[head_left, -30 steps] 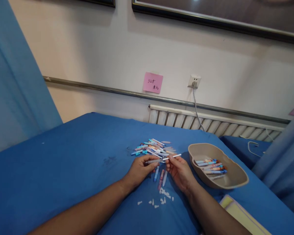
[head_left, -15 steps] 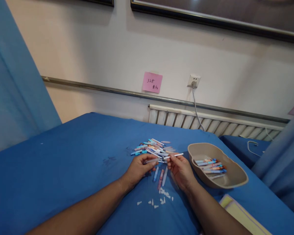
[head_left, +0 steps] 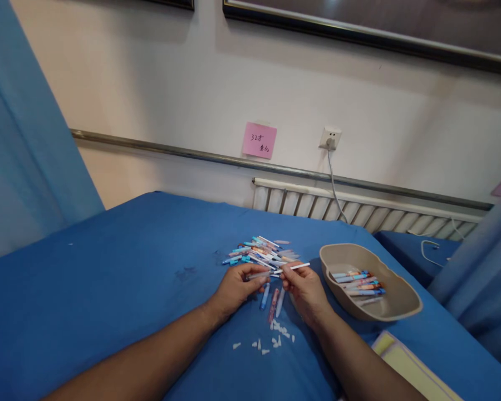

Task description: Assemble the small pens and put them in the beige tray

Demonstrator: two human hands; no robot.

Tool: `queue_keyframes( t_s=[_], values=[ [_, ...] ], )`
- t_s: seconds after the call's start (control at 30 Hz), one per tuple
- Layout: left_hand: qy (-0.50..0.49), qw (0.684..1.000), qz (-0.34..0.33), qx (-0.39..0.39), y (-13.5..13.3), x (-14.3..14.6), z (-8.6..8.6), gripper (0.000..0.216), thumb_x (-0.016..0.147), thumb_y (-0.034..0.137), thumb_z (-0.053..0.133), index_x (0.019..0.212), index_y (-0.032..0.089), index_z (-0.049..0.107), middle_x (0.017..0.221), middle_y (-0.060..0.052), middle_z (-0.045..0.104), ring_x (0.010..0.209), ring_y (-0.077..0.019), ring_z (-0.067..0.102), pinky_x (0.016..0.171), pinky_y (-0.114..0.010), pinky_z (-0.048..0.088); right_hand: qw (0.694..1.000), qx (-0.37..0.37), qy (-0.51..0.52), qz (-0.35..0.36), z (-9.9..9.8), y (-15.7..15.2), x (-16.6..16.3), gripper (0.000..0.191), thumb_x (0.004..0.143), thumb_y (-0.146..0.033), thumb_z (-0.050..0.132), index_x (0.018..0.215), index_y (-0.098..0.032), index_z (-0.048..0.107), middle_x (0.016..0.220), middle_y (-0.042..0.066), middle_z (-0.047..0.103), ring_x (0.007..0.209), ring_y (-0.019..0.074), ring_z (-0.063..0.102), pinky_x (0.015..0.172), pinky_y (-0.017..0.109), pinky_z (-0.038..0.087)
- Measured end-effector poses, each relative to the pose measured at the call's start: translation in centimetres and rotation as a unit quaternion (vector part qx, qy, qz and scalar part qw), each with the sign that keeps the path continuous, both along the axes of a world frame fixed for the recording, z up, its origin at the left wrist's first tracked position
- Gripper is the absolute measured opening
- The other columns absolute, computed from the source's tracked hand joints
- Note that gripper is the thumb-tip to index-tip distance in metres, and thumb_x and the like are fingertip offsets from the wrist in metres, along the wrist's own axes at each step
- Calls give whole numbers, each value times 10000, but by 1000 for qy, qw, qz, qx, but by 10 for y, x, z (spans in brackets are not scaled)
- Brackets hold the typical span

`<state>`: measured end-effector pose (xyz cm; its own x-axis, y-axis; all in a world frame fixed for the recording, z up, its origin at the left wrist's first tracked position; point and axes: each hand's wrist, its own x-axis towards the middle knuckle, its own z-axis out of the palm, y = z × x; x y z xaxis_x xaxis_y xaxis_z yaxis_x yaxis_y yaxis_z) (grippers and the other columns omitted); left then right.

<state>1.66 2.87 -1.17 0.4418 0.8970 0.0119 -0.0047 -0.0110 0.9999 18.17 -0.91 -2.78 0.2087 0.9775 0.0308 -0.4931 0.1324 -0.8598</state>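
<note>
Tan basin (head_left: 401, 298) beside right hand (head_left: 307, 292), pen pile (head_left: 255, 254) beyond

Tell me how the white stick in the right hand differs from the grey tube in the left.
The white stick is bright white; the grey tube is duller and looks translucent. The white stick appears slimmer than the grey tube. The white stick juts out to the right beyond the right hand, while the left hand partly hides the grey tube. Both are narrow and straight.
</note>
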Motion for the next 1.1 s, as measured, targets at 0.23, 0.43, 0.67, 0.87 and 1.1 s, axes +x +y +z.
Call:
queue_keyframes(
  t_s=[0.23, 0.43, 0.67, 0.87, 1.1],
  values=[
    [36, 994, 1, 106, -4, 0, -1, 273, 701, 331, 675, 912, 159, 657, 793, -17, 673, 603, -124, 577, 605, -247, 472, 996, -23, 71, 45, 0, -1, 4, 232, 614, -269, 800, 748, -148, 654, 615, -11, 612, 504, 76, 488, 499, 201, 378],
    [63, 977, 48, 198, -14, 0, 5, 162, 721, 290, 661, 831, 173, 640, 779, -10, 669, 723, -159, 613, 691, -253, 478, 993, -42, 89, 61, 1, -2, 6, 197, 620, -240, 793, 699, -154, 636, 601, -19, 599, 500, 73, 489, 501, 202, 387],
    [58, 974, 33, 218, -20, 1, 10, 130, 735, 254, 646, 835, 170, 654, 813, -23, 683, 764, -169, 620, 726, -263, 476, 993, -24, 67, 90, -3, -5, -4, 200, 631, -265, 788, 688, -151, 634, 578, -28, 570, 483, 65, 457, 485, 190, 364],
    [36, 984, 52, 165, -17, 2, 6, 163, 712, 285, 669, 820, 165, 644, 792, -21, 680, 725, -168, 618, 682, -265, 485, 992, -24, 93, 76, 6, -10, -9, 263, 691, -397, 725, 788, -168, 641, 603, -23, 551, 492, 86, 457, 479, 208, 378],
    [33, 984, 79, 155, -14, 1, 4, 198, 684, 309, 701, 802, 159, 651, 747, -7, 668, 666, -145, 595, 630, -236, 466, 996, -30, 72, 45, 2, -6, -4, 256, 653, -335, 768, 658, -172, 572, 573, -45, 543, 459, 60, 429, 464, 190, 357]
  ],
)
